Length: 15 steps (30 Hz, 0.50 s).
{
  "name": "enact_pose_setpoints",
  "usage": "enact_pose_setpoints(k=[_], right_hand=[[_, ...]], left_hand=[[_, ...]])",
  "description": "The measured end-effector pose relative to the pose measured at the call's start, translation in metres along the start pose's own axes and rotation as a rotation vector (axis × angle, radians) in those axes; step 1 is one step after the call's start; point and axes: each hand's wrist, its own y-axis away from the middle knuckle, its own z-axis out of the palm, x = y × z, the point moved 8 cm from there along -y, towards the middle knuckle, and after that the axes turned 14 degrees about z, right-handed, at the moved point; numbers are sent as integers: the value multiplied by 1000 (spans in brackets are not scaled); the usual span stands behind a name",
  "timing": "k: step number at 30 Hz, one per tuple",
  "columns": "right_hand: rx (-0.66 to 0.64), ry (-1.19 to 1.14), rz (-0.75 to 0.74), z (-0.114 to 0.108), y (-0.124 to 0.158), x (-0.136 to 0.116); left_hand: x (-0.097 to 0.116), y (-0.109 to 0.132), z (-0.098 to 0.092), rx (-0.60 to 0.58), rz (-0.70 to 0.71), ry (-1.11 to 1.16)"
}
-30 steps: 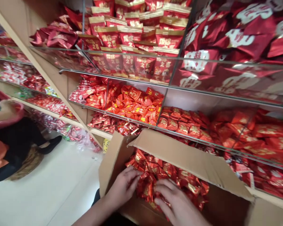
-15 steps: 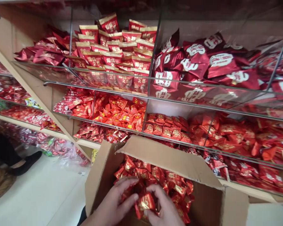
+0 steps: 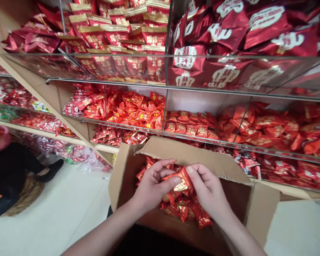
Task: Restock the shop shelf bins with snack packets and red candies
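Over an open cardboard box (image 3: 216, 165), both hands grip one small red packet (image 3: 181, 183) with gold print. My left hand (image 3: 156, 185) has its thumb on the packet's front and the fingers behind it. My right hand (image 3: 209, 190) pinches the packet's right end between thumb and fingers. Below them, many similar red packets (image 3: 182, 208) lie loose inside the box. Its flaps are folded outward. What the fingers behind the packet hold, if anything more, is hidden.
Glass-fronted shelves (image 3: 138, 124) full of red packets rise behind the box. Larger maroon bags (image 3: 226, 39) fill the upper right. At the left, a person in dark clothes (image 3: 5, 177) sits on a woven stool (image 3: 29, 195). Pale floor tiles (image 3: 77, 193) lie between.
Both hands have risen from among the packets in the box, now gripping one packet together. The camera view has tilted down, and more of the person at the left shows.
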Motion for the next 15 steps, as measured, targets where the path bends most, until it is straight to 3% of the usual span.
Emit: enact_pose_setpoints(k=[3,7,12,15], right_hand=[[20,-104,71,1,-5,8],[126,-97,25,-6,-5,4],[-54,-173,22,4,-2,6],[-86,-263,93,4,-3,15]], left_hand=[[-5,-1,1,48,-15,62],[-18,3,7,17,-83,158],[-18,3,-5,69,-43,151],[-16,0,-8,41,-40,148]])
